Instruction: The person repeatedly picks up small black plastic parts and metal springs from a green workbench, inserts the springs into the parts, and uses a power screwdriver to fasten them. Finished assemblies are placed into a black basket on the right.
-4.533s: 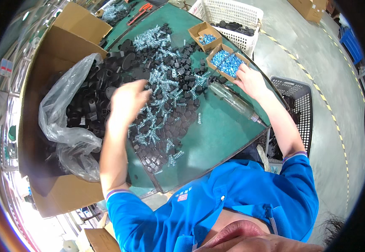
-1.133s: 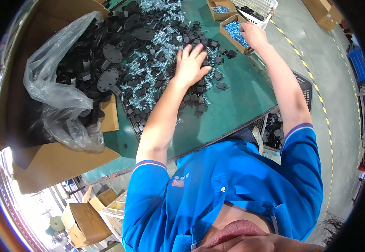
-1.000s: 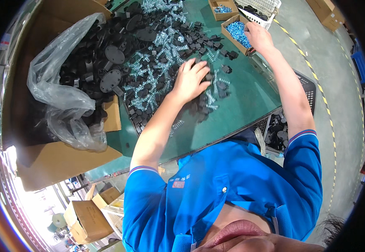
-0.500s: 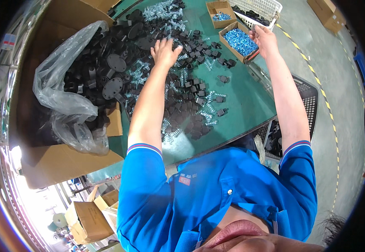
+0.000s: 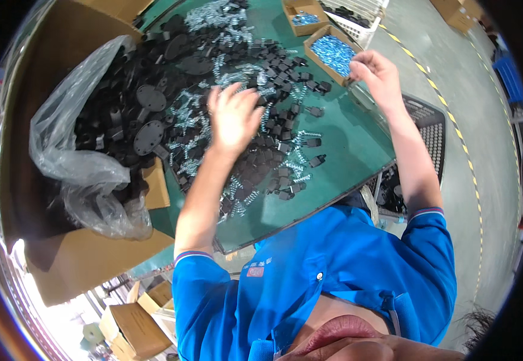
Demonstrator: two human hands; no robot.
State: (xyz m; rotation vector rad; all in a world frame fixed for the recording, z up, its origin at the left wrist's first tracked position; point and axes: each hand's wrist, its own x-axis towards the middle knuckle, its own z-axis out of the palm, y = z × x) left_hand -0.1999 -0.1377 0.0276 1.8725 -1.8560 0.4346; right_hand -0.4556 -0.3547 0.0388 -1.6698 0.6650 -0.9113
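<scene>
My left hand [image 5: 234, 120] is spread over a pile of small black plastic parts [image 5: 279, 129] and silvery coil springs [image 5: 198, 117]. Its fingers are apart, slightly smeared by motion, and nothing shows in them. At the table's right edge, my right hand [image 5: 379, 78] is raised beside a cardboard box of blue metallic fasteners [image 5: 332, 54]. Its thumb and fingers are curled together; whatever is between them is too small or hidden to tell. Black round flanged parts [image 5: 149, 137] lie left of the springs.
A large carton with a clear plastic bag [image 5: 84, 153] stands at left. Further back are a smaller box of fasteners [image 5: 305, 18] and a white basket [image 5: 360, 29] holding black parts. A dark crate [image 5: 428, 123] sits right of the green table [image 5: 348, 135].
My right hand has come back from the white basket toward me, beside the fastener box. My left hand has drawn nearer over the springs. The whole view has shifted slightly.
</scene>
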